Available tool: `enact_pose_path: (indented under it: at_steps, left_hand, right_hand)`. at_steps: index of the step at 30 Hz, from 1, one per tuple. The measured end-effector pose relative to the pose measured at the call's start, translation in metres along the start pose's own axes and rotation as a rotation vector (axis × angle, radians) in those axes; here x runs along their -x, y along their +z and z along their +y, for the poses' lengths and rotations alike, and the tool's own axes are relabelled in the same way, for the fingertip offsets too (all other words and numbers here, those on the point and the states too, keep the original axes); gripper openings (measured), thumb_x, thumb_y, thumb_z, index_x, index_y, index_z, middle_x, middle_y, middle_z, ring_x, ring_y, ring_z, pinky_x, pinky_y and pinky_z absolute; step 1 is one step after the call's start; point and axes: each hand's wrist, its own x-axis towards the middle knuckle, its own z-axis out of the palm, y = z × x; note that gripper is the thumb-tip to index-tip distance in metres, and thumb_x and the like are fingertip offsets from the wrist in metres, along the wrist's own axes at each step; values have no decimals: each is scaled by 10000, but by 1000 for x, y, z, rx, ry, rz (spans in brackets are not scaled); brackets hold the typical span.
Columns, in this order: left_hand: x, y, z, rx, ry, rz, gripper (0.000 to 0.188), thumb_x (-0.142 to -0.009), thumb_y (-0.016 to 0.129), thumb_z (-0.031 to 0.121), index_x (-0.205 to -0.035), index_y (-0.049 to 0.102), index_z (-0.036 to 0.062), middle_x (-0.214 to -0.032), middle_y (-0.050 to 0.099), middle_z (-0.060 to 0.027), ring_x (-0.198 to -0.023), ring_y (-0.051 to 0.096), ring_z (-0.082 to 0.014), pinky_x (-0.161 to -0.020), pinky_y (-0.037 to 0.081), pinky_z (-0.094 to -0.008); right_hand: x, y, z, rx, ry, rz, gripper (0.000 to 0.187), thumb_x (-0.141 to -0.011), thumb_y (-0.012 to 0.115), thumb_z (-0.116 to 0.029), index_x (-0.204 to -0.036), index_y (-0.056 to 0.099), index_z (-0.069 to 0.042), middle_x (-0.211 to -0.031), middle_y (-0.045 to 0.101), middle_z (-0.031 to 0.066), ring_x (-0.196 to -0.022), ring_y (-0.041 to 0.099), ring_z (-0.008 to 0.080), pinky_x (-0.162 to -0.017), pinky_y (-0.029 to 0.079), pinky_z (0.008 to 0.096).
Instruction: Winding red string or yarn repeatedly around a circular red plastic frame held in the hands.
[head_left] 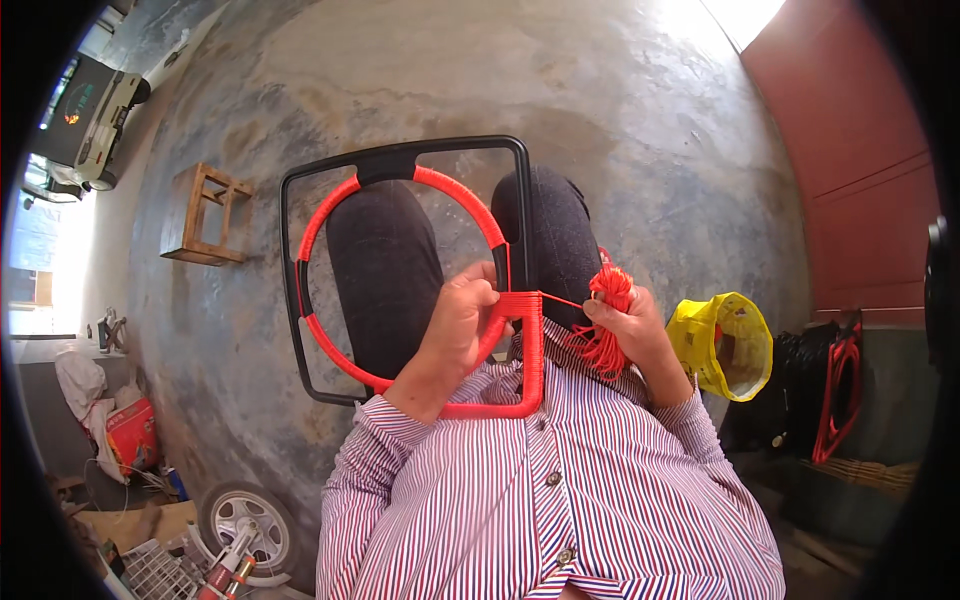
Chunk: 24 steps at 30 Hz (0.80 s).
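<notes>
Square frame (387,163) is sitting across the person's lap, tilted a bit, mostly over the left thigh of the dark trousers (380,275). It's black with rounded corners, and a ring (470,200) sits inside it, most of it wrapped in bright red cord with black showing at the joints. The near right corner of the frame is wrapped red too, and a tight red band (520,303) bridges the ring and the frame's right side.

Left hand (455,325) is clamped on that band, thumb on top, and some of the fingers are hidden behind it. Right hand (640,325) is closed around a loose bundle of red cord (612,285) — loops poking up on the far side, tails hanging on the near side. One thin strand (562,298) runs pretty much straight from the band over to the right hand.

Striped shirt (470,500) fills the near part of the scene. Just right of the right forearm there's a yellow container (690,345), and a red door (850,150) farther off. Over left — a wooden stool (180,215) on the concrete floor (650,120), with a spoked wheel (250,525) at the near left.
</notes>
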Motion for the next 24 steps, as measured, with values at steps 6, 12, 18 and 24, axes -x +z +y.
enact_pose_path:
  at_steps: [6, 12, 18, 24]
  left_hand:
    - [-4, -12, -3, 99, -34, -106, 344, -796, 497, 57, -1131, 556, 2, -965, 684, -128, -694, 686, -194, -541, 589, -306]
    - [-5, -9, -1, 89, -47, -110, 434, -796, 493, 93, -1219, 554, 17, -1006, 690, -115, -718, 687, -209, -546, 574, -322]
    - [-5, -6, 1, 19, -61, -74, 277, -786, 456, 61, -1044, 548, 20, -926, 667, -123, -707, 644, -218, -550, 541, -321]
    - [-7, -16, -7, 28, 41, -93, 255, -861, 484, 100, -1102, 525, 28, -1018, 647, -123, -834, 648, -212, -727, 545, -346]
  right_hand:
    - [-4, 0, -3, -65, 36, -52, 106, -871, 703, -114, -929, 640, -52, -762, 572, -65, -720, 532, 37, -661, 447, 233]
    - [-11, -5, -13, -6, 44, -61, 217, -894, 694, -157, -1070, 640, -41, -863, 586, -62, -830, 543, 37, -752, 457, 239]
    - [-32, -23, -2, 134, -44, 163, 430, -845, 675, -160, -1205, 495, -10, -1075, 629, 102, -979, 599, 173, -887, 476, 313]
    - [-37, -9, -82, 580, -310, 217, 387, -784, 621, -126, -1162, 565, -68, -1058, 653, 153, -961, 653, 325, -835, 512, 395]
